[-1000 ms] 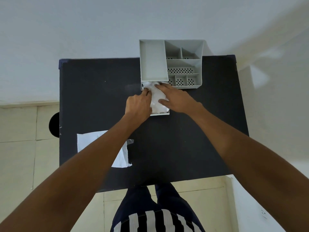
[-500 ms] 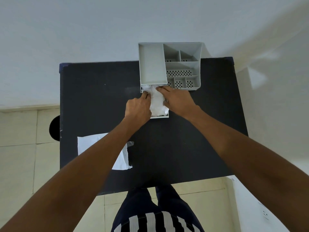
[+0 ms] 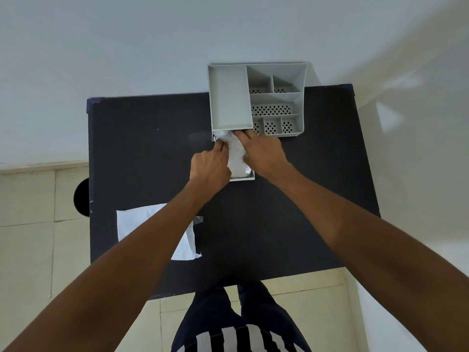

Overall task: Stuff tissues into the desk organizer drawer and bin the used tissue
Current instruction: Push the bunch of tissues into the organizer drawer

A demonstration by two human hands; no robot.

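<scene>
A grey desk organizer (image 3: pixel 229 97) stands at the far edge of the black table (image 3: pixel 142 153). Its drawer (image 3: pixel 243 177) is pulled out toward me and holds crumpled white tissues (image 3: pixel 236 156). My left hand (image 3: pixel 209 166) rests on the drawer's left side, fingertips pinching the tissues near the organizer's mouth. My right hand (image 3: pixel 261 153) lies flat on the tissues from the right, fingers reaching to the organizer's front. A flat white tissue (image 3: pixel 132 222) lies on the table's near left, partly hidden by my left forearm.
A round black bin (image 3: pixel 81 196) shows on the floor just past the table's left edge. The organizer's right half has several small perforated compartments (image 3: pixel 275 110). A white wall rises behind the table. My legs stand at the near edge.
Both hands have shifted slightly up the drawer toward the organizer, pressing the tissues down. The drawer and the flat tissue have stayed in place.
</scene>
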